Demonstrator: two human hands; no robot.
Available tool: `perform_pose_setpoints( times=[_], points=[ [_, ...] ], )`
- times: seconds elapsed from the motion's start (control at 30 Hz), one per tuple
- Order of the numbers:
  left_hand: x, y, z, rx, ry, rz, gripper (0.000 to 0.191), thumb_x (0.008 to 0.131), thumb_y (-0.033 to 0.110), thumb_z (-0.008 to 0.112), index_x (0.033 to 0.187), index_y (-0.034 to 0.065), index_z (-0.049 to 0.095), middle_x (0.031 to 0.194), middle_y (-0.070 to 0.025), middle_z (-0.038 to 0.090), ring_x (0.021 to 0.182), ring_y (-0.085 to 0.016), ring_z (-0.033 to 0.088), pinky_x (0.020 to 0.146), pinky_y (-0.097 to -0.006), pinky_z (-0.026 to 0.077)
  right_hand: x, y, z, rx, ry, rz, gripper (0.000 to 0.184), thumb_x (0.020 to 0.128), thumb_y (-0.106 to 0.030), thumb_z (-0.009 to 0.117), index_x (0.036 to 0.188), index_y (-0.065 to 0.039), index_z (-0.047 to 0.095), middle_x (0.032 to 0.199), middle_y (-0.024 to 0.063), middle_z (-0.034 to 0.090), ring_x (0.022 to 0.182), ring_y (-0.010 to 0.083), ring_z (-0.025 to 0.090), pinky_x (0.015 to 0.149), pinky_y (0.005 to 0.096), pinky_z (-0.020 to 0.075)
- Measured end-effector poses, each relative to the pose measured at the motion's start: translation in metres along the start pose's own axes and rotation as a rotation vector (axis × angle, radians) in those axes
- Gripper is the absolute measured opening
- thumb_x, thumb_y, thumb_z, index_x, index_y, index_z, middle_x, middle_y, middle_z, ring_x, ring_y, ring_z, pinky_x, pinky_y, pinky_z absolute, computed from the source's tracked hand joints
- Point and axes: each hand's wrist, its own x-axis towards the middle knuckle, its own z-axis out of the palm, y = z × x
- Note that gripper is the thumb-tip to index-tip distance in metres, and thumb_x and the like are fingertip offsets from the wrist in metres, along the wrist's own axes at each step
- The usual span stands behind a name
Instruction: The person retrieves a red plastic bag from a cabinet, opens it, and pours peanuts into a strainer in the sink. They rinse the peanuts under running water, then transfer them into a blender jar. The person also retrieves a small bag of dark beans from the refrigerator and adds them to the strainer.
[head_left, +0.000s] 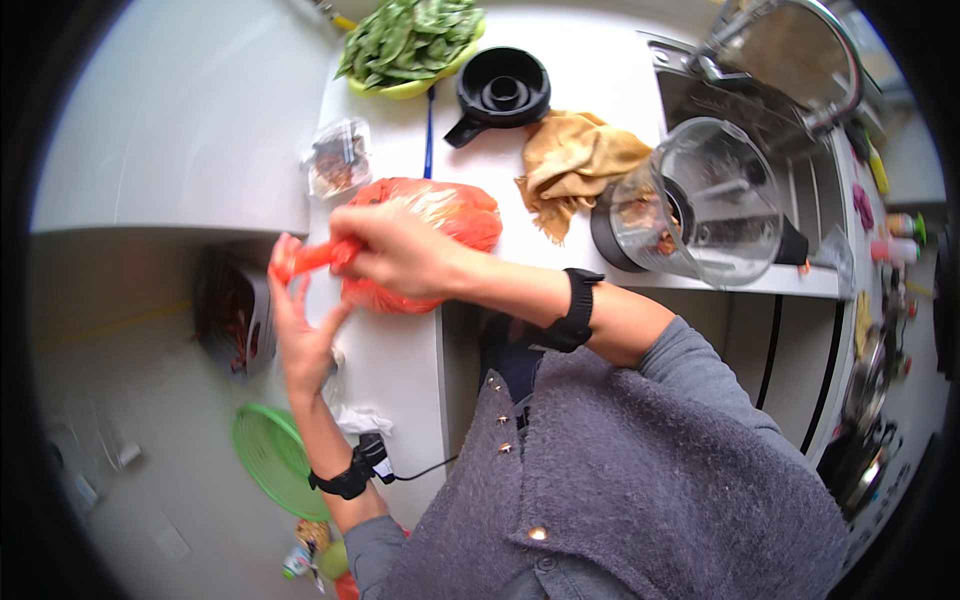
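Observation:
A full red plastic bag (457, 214) rests on the white counter (390, 352). My right hand (405, 247) reaches across it and grips the bag's twisted neck. Further left, my left hand (300, 322) has the end of the twisted plastic between its fingertips, its thumb spread apart. What the bag holds cannot be made out. Above it lies a clear plastic pack (339, 157) with brownish food inside. A blue stick-like utensil (429, 135) lies just behind the bag.
Green bean pods fill a yellow-green bowl (409, 90). A black appliance part (502, 88), a tan cloth (577, 161) and a clear blender jar (720, 202) stand near the sink (795, 165). A green basket (274, 457) and a grey bin (259, 322) are at left.

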Motion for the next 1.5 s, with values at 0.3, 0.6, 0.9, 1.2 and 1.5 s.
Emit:
perform_pose_setpoints(
  times=[0.3, 0.6, 0.9, 1.2, 1.5],
  points=[
    [0.032, -0.126, 0.04, 0.015, -0.302, 0.249, 0.061, 0.079, 0.008, 0.067, 0.129, -0.0003, 0.032, 0.127, -0.0107, 0.038, 0.113, -0.02, 0.039, 0.097, -0.0335, 0.033, -0.017, 0.001, 0.043, -0.308, -0.098, -0.164, 0.022, 0.071, -0.004, 0.065, 0.085, 0.0, 0.049, 0.092, 0.0183, 0.057, 0.086, 0.0392, 0.058, 0.074, 0.0436, 0.0481],
    [0.072, -0.127, 0.005, -0.148, -0.268, 0.249, 0.029, 0.082, 0.003, 0.061, 0.11, -0.0015, 0.055, 0.099, -0.007, 0.061, 0.084, -0.017, 0.058, 0.079, -0.0334, 0.048, -0.134, -0.063, 0.006, -0.465, 0.306, -0.073, 0.023, 0.078, -0.012, 0.066, 0.097, -0.004, 0.055, 0.099, 0.0144, 0.058, 0.094, 0.0321, 0.059, 0.078, 0.0403, 0.0474],
    [0.003, -0.029, -0.002, -0.441, 0.081, 0.164, 0.025, 0.088, 0.005, 0.055, 0.112, 0.0029, 0.054, 0.102, -0.0108, 0.06, 0.085, -0.019, 0.059, 0.075, -0.0345, 0.051, -0.322, -0.09, -0.02, -0.376, 0.686, 0.294, 0.012, 0.082, -0.012, 0.063, 0.083, 0.0, 0.062, 0.076, 0.0129, 0.064, 0.073, 0.0249, 0.063, 0.068, 0.0356, 0.0478],
    [-0.154, 0.104, 0.156, -0.548, -0.216, 0.127, 0.027, 0.089, 0.006, 0.054, 0.116, 0.0037, 0.051, 0.106, -0.0122, 0.058, 0.089, -0.019, 0.058, 0.079, -0.035, 0.05, -0.606, -0.133, 0.016, -0.438, 1.173, 0.387, 0.012, 0.081, -0.014, 0.062, 0.08, -0.002, 0.063, 0.073, 0.0103, 0.064, 0.073, 0.0226, 0.062, 0.069, 0.035, 0.0479],
    [-0.349, 0.192, 0.376, -0.385, -1.083, 0.22, 0.015, 0.09, 0.008, 0.051, 0.101, -0.0011, 0.055, 0.089, -0.0052, 0.055, 0.081, -0.013, 0.054, 0.074, -0.0275, 0.046, -0.908, -0.16, 0.175, -0.088, 2.022, 0.301, 0.013, 0.089, -0.011, 0.057, 0.088, 0.001, 0.061, 0.083, 0.007, 0.065, 0.074, 0.013, 0.062, 0.068, 0.0263, 0.0504]
  ],
)
